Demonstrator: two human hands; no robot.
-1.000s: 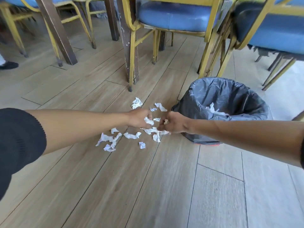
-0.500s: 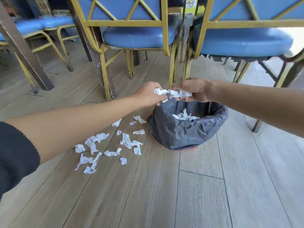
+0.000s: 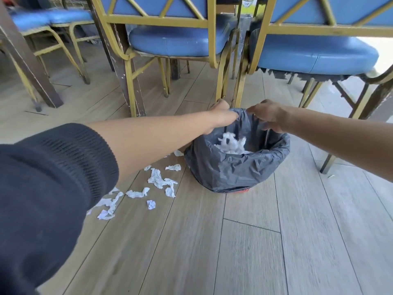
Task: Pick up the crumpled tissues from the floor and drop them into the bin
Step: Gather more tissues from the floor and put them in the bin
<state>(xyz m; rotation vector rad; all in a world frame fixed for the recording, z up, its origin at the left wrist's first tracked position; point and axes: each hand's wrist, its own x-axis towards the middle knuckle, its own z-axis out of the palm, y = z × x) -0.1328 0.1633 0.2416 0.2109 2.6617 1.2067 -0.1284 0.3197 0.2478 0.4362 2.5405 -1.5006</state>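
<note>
Fingers (image 3: 258, 112) on both my hands hang loosely spread, holding nothing, over the bin (image 3: 238, 167); tissues (image 3: 230, 144) blurred below them, presumably dropping in.

The crumpled tissues (image 3: 162, 181) on the floor (image 3: 244, 252) are white, and so is the blurred heap of tissue (image 3: 230, 144) inside the bin. The bin liner (image 3: 229, 169) is dark grey plastic with a dull sheen; a thin strip of red bin (image 3: 241, 190) shows under its lower edge. The floor is pale grey-brown planks with a wood-grain pattern. The chairs have blue padded seats (image 3: 176, 40) and yellow-gold metal frames (image 3: 220, 67). The left sleeve (image 3: 42, 188) is dark navy with a ribbed cuff.
</note>
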